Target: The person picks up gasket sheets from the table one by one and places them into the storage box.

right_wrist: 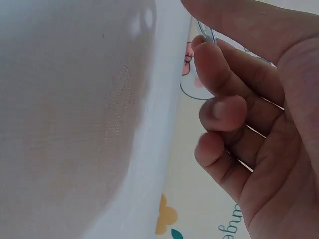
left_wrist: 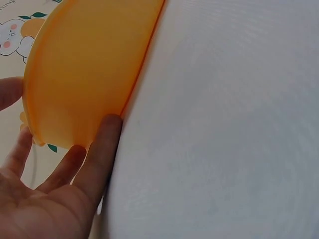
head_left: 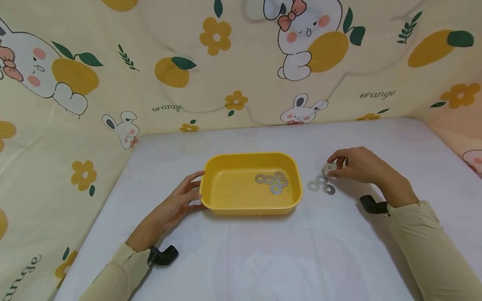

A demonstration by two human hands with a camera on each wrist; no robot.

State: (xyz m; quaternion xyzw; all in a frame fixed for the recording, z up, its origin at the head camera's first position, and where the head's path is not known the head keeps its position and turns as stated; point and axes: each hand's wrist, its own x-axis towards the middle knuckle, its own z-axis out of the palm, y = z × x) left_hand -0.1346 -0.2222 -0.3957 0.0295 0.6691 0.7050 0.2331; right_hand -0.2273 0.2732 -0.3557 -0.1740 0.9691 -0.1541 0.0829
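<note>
While the right grip [head_left: 357, 165] pinches a silver ring-shaped metal washer [head_left: 330, 166], the left grip [head_left: 174, 205], fingers outstretched, touches the yellow rectangular plastic tray [head_left: 226, 186]; best lift by the edge, clear of the loose silver washers [head_left: 329, 190] beside the pinch

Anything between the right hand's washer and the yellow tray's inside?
Yes: the right rim of the yellow tray, plus loose washers lying between it and the right hand. Nothing taller visible; lifting the pinched washer over should probably clear both.
</note>
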